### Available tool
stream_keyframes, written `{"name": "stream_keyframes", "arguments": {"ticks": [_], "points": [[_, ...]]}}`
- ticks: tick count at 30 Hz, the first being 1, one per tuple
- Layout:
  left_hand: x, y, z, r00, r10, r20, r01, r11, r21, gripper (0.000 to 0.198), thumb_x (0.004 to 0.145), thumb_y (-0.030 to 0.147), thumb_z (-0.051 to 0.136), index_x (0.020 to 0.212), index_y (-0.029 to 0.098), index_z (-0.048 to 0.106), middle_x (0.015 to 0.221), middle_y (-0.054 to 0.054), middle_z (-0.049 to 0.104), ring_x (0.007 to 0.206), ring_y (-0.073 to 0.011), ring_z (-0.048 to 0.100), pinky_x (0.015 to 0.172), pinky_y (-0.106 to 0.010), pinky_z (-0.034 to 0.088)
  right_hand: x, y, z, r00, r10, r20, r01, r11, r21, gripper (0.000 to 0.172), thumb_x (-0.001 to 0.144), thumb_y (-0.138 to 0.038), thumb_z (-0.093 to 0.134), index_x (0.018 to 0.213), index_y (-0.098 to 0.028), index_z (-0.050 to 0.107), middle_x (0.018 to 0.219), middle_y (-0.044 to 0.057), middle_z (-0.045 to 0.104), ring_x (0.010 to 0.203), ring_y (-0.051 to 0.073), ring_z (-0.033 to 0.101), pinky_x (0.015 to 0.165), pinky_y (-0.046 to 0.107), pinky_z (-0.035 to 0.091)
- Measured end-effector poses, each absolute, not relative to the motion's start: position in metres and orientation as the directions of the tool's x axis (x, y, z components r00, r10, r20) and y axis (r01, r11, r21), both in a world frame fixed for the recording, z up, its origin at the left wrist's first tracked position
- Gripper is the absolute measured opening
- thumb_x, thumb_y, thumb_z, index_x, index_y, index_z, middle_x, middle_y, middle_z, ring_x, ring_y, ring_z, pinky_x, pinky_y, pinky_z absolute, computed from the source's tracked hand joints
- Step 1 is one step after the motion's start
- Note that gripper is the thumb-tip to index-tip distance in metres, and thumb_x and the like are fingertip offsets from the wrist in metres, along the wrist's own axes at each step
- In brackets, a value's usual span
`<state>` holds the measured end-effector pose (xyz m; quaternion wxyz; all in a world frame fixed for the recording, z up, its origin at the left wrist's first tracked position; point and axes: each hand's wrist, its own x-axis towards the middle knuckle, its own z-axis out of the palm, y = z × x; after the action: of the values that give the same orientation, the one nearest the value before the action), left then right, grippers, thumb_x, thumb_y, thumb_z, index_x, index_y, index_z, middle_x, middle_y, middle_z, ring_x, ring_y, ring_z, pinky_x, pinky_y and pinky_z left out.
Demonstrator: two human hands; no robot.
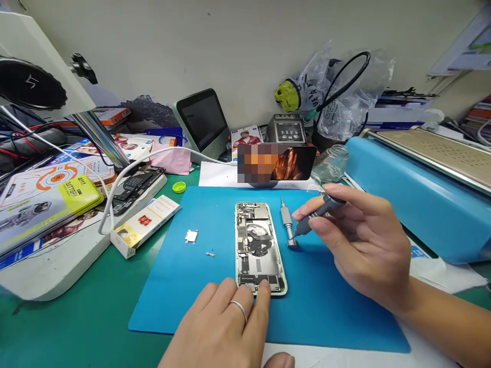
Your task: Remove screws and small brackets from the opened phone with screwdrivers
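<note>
An opened phone body with its inner parts showing lies on the blue mat. My left hand, with a ring on one finger, rests palm down over the phone's lower end, its index fingertip touching there. Held between the thumb and fingers of my right hand is a dark grey screwdriver, its tip pointing down-left. That tip is by the round cap of a silver screwdriver lying right of the phone. A small metal plate and a tiny bracket lie to the left.
Behind the mat a propped phone shows a picture, with a white cable at its left. A cigarette box and green cap are at the left. A glass jar and blue machine stand at the right.
</note>
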<state>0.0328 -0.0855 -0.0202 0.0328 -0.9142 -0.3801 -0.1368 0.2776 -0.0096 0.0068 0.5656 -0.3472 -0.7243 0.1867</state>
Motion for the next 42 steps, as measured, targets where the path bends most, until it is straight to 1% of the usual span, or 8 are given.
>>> {"name": "stream_keyframes", "arguments": {"ticks": [6, 11, 16, 24, 28, 31, 38, 42], "points": [[0.031, -0.087, -0.022, 0.675, 0.702, 0.225, 0.706, -0.704, 0.077, 0.063, 0.113, 0.06, 0.02, 0.148, 0.026, 0.061, 0.104, -0.004, 0.079, 0.092, -0.0243, 0.075, 0.08, -0.038, 0.061, 0.288, 0.004, 0.009, -0.06, 0.705, 0.707, 0.397, 0.666, -0.631, 0.05, 0.1, -0.013, 0.07, 0.143, -0.035, 0.06, 0.105, -0.002, 0.08, 0.091, 0.018, 0.081, 0.083, 0.034, 0.071], [0.031, -0.087, -0.019, 0.657, 0.742, 0.131, 0.721, -0.67, 0.177, 0.06, 0.108, 0.065, 0.043, 0.153, 0.028, 0.058, 0.114, -0.006, 0.079, 0.098, -0.0275, 0.077, 0.087, -0.043, 0.064, 0.297, 0.008, 0.018, -0.166, 0.644, 0.747, 0.642, 0.646, -0.414, 0.041, 0.1, -0.016, 0.069, 0.136, -0.036, 0.067, 0.117, 0.0, 0.083, 0.103, 0.024, 0.08, 0.098, 0.045, 0.067], [0.035, -0.09, -0.008, 0.625, 0.775, 0.098, 0.754, -0.631, 0.184, 0.057, 0.105, 0.061, 0.055, 0.152, 0.029, 0.06, 0.113, -0.006, 0.079, 0.096, -0.0288, 0.077, 0.089, -0.047, 0.066, 0.305, 0.011, 0.031, -0.39, 0.58, 0.715, 0.708, 0.686, -0.17, 0.032, 0.101, -0.014, 0.065, 0.127, -0.032, 0.073, 0.115, 0.005, 0.083, 0.105, 0.028, 0.078, 0.093, 0.047, 0.066], [0.032, -0.087, -0.01, 0.651, 0.752, 0.103, 0.728, -0.657, 0.196, 0.055, 0.106, 0.057, 0.055, 0.151, 0.026, 0.06, 0.111, -0.007, 0.079, 0.096, -0.0296, 0.078, 0.087, -0.049, 0.068, 0.319, 0.02, 0.028, -0.625, 0.625, 0.467, 0.716, 0.697, 0.026, 0.029, 0.106, -0.018, 0.046, 0.109, -0.023, 0.075, 0.107, 0.009, 0.08, 0.1, 0.027, 0.074, 0.075, 0.037, 0.06], [0.032, -0.087, -0.015, 0.65, 0.751, 0.115, 0.724, -0.658, 0.207, 0.052, 0.107, 0.054, 0.053, 0.151, 0.027, 0.061, 0.11, -0.006, 0.079, 0.093, -0.0296, 0.078, 0.085, -0.05, 0.068, 0.321, 0.017, 0.025, -0.65, 0.653, 0.387, 0.726, 0.685, 0.063, 0.026, 0.1, -0.013, 0.046, 0.097, -0.023, 0.07, 0.109, 0.01, 0.072, 0.076, 0.021, 0.067, 0.059, 0.032, 0.045], [0.035, -0.089, -0.014, 0.6, 0.793, 0.106, 0.76, -0.606, 0.235, 0.052, 0.104, 0.053, 0.06, 0.149, 0.028, 0.063, 0.111, -0.006, 0.079, 0.097, -0.031, 0.077, 0.089, -0.053, 0.066, 0.321, 0.014, 0.022, -0.67, 0.672, 0.315, 0.722, 0.688, 0.069, 0.022, 0.092, -0.007, 0.05, 0.09, -0.022, 0.066, 0.105, 0.008, 0.068, 0.066, 0.017, 0.061, 0.056, 0.03, 0.041], [0.034, -0.081, -0.003, 0.653, 0.756, 0.041, 0.699, -0.623, 0.351, 0.045, 0.112, 0.043, 0.041, 0.145, 0.024, 0.065, 0.113, -0.007, 0.078, 0.099, -0.0288, 0.075, 0.083, -0.048, 0.065, 0.312, 0.014, 0.024, -0.693, 0.69, 0.209, 0.715, 0.694, 0.08, 0.022, 0.087, -0.001, 0.051, 0.085, -0.02, 0.062, 0.098, 0.01, 0.068, 0.07, 0.02, 0.063, 0.06, 0.031, 0.045], [0.037, -0.079, 0.004, 0.629, 0.777, 0.0, 0.715, -0.579, 0.392, 0.047, 0.111, 0.041, 0.038, 0.144, 0.022, 0.067, 0.113, -0.01, 0.078, 0.101, -0.0314, 0.075, 0.083, -0.052, 0.063, 0.312, 0.015, 0.025, -0.714, 0.676, 0.183, 0.692, 0.72, 0.042, 0.024, 0.09, -0.003, 0.05, 0.083, -0.02, 0.065, 0.096, 0.009, 0.07, 0.075, 0.022, 0.066, 0.065, 0.033, 0.047]]}}
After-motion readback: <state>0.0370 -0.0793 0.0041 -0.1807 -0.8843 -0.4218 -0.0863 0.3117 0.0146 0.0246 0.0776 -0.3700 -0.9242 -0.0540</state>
